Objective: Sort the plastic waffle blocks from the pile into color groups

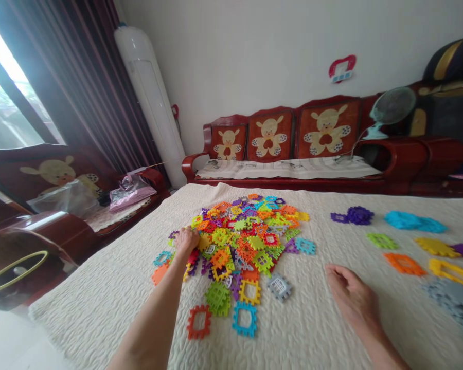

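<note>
A heap of colourful plastic interlocking building pieces (239, 225) lies on the cream quilted cover. My left hand (188, 239) is at the heap's left edge with its fingers bent down among the pieces. A yellow piece (204, 241) lies right beside those fingers; what they grip, if anything, is hidden. Over the cover, right of the heap, my right hand (351, 290) is loosely closed, with nothing visible in it. A grey window piece (280, 287) lies to its left. In front of the heap are a blue frame (244, 318) and an orange-red frame (199, 322).
Sorted groups lie at the right: purple (359, 215), light blue (414, 221), yellow (435, 247), orange (404, 263) and grey (453, 298) pieces. A wooden sofa (254, 183) stands behind the quilted cover (131, 288). An armchair (61, 231) with plastic bags is at the left.
</note>
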The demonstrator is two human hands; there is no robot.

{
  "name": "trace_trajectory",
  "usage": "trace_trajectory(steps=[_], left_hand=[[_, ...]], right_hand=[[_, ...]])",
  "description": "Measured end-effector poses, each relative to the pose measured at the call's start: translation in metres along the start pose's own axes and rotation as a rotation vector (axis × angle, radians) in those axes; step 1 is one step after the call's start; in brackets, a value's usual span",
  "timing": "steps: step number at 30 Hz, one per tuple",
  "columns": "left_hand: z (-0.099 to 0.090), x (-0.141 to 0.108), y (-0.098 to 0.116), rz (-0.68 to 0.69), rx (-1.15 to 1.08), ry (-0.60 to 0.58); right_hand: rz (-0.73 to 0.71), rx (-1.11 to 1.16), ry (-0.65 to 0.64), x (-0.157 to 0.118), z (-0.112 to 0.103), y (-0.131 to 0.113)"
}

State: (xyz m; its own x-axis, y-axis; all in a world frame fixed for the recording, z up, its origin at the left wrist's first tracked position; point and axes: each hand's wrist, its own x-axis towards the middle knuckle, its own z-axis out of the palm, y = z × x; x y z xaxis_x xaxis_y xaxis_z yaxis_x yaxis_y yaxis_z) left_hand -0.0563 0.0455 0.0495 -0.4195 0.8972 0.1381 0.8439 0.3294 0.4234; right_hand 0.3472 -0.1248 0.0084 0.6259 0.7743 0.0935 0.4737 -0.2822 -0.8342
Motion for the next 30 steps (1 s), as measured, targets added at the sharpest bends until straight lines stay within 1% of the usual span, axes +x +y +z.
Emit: trace_trajectory(steps=[5,9,13,17,19,21,23,25,30], left_hand=[[0.004,-0.002,-0.004,0.073,0.013,0.016],[-0.001,-0.004,-0.008,0.09,-0.014,0.049],[-0.006,-0.008,-0.007,0.097,-0.096,0.079],[-0.011,-0.018,0.005,0.096,-0.255,0.098],[-0.012,-0.026,0.016,0.087,-0.368,0.094],[-0.011,-0.036,0.03,0.066,-0.502,0.064],[-0.008,-0.05,0.045,0.027,-0.656,-0.008],[-0.003,-0.066,0.062,-0.023,-0.83,-0.135],[0.019,-0.115,0.105,-0.187,-1.245,-0.591]], right_hand=[[-0.028,0.015,0.03,-0.002,0.0,-0.001],[-0.058,0.022,0.043,-0.001,0.001,0.001],[-0.081,0.026,0.05,-0.001,0.002,0.004],[-0.095,0.026,0.054,-0.001,0.003,0.005],[-0.09,0.018,0.045,-0.001,0.003,0.006],[-0.083,0.007,0.034,-0.001,0.002,0.005],[-0.087,0.005,0.029,-0.001,0.002,0.005],[-0.103,0.015,0.033,-0.001,0.002,0.005],[-0.125,0.082,0.062,-0.003,0.003,0.005]])
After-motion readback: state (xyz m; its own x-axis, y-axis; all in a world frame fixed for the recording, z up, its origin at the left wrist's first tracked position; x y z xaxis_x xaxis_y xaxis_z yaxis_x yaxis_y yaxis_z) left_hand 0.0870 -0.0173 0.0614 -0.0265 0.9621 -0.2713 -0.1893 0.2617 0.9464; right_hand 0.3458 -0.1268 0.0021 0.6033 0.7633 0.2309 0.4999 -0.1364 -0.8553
